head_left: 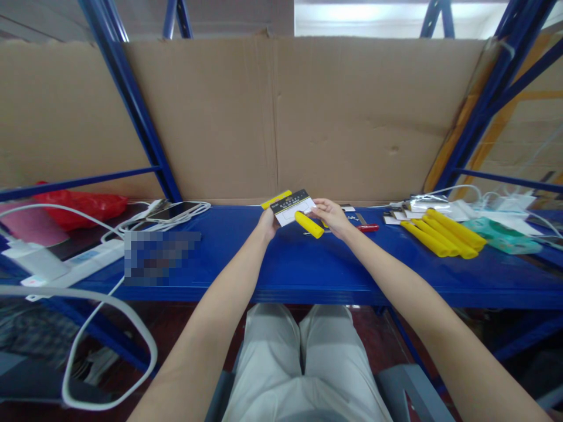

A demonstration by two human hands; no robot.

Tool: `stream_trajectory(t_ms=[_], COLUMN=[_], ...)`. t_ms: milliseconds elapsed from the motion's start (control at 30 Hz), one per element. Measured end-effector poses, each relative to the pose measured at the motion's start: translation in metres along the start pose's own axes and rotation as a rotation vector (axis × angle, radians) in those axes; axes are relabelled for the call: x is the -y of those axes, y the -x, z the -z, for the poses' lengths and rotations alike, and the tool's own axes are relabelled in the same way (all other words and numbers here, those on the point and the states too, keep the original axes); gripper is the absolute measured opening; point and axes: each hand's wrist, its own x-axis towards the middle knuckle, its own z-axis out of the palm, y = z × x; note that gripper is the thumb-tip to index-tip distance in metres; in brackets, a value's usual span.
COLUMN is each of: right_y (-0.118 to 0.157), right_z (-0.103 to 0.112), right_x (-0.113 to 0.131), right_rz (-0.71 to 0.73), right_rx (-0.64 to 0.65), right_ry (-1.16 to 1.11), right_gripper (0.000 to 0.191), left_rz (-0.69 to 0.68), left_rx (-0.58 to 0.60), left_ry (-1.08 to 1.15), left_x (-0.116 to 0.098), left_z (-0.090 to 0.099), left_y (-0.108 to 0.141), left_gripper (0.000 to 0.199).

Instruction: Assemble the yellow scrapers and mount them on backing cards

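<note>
Ctr. of frame: L hand and R hand pinch a printed card, yellow tube overlapping its lower R. Flanking: yellow tubes, mid-R; power strip, cords, mid-L. Blue surface runs betw., front edge below hands.

Near the middle of the frame, the card is hiding most fingers of the left hand, and its smallest print (tiny and soft) is proving unreadable. What the fingertips of the right hand are gripping is looking too small to tell. At centre left, a pixelated patch is masking whatever is lying beneath. The lower edge is cutting off the left forearm and right forearm; the left edge is cropping the pink object.
</note>
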Motion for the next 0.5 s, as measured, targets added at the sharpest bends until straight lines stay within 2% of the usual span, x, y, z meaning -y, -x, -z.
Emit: stream_trajectory(t_ms=[300, 500], right_y=[-0.0017, -0.0029], right_z=[0.001, 0.0028], right_x=[-0.0019, -0.0054], right_rz=[0.005, -0.022], right_rx=[-0.064, -0.073], right_ry=[0.024, 0.058], right_gripper=[0.023, 0.021], left_rz=[0.026, -0.037], left_rx=[0.032, -0.069], left_ry=[-0.073, -0.027], left_x=[0.0019, 0.0026], left_z=[-0.0014, -0.002], left_y=[0.0014, -0.0005], left_gripper=[0.019, 0.01])
